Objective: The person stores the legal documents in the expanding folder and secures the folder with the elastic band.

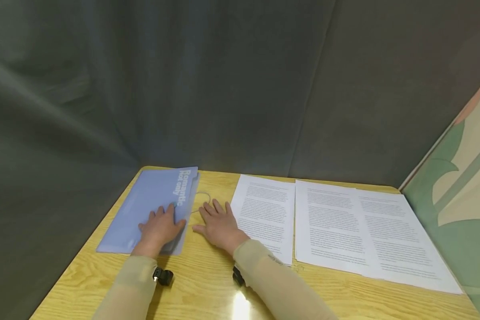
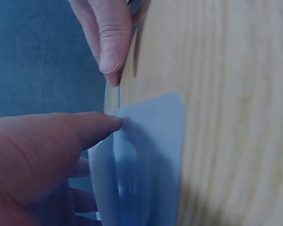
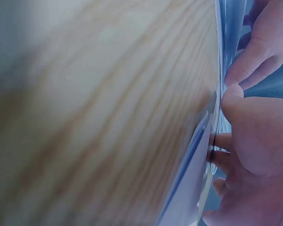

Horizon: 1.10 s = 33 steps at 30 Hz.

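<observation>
A blue plastic folder [image 1: 144, 191] with white lettering lies at the left of the table. My left hand [image 1: 158, 229] rests flat on its right part, fingers spread. In the left wrist view, that thumb touches the folder [image 2: 153, 141] close to its rounded corner. My right hand [image 1: 220, 224] lies with spread fingers between the folder and the nearest printed sheets [image 1: 264, 204], its fingertips by a thin pale cord loop [image 1: 210, 195] that sticks out from the folder's right edge. Neither hand grips anything.
Two more printed paper piles, a middle one [image 1: 332, 222] and a right one [image 1: 396, 235], overlap on the wooden table [image 1: 196, 284]. A dark curtain [image 1: 232, 89] hangs behind, and a patterned cloth [image 1: 464, 186] borders the right side.
</observation>
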Motion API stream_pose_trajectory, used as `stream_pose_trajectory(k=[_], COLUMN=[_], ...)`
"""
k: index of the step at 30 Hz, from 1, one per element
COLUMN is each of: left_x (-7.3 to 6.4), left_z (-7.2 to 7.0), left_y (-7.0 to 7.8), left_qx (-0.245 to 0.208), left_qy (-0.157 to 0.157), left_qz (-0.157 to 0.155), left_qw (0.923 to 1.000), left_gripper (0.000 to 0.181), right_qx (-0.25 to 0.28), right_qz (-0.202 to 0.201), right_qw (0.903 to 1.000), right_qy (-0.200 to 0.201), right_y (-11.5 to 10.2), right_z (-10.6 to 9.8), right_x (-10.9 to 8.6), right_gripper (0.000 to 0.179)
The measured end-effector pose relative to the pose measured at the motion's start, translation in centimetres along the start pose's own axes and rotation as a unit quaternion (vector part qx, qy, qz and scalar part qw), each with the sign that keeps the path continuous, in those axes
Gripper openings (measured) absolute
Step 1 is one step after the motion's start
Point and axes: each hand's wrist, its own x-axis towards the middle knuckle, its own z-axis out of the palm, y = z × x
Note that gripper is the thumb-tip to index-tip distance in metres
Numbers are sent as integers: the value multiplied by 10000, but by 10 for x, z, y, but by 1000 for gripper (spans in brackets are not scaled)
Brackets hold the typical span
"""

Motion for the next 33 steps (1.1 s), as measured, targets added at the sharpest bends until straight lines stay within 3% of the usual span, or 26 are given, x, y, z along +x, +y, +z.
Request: stream_pose_trajectory(k=[5, 12, 18, 23, 33], left_x=[1, 6, 4, 7, 3], left_z=[-9, -12, -18, -19, -24], left_y=[7, 12, 21, 23, 19], left_qx=[-37, 278, 472, 306, -318], left_qy=[-195, -105, -287, -310, -264], left_qz=[32, 558, 733, 754, 897], left_qw=[9998, 9980, 9958, 9962, 9951], left_gripper=[75, 64, 56, 50, 34], right_qx=[-10, 79, 352, 628, 967], right_qz=[-21, 0, 77, 53, 171], right_qw=[10000, 10000, 9993, 9980, 9923], right_qy=[-7, 3, -45, 3, 752], right_y=[6, 11, 20, 29, 54], right_z=[1, -2, 1, 8, 3], right_x=[-1, -6, -11, -11, -34], right_gripper=[73, 72, 70, 71, 71])
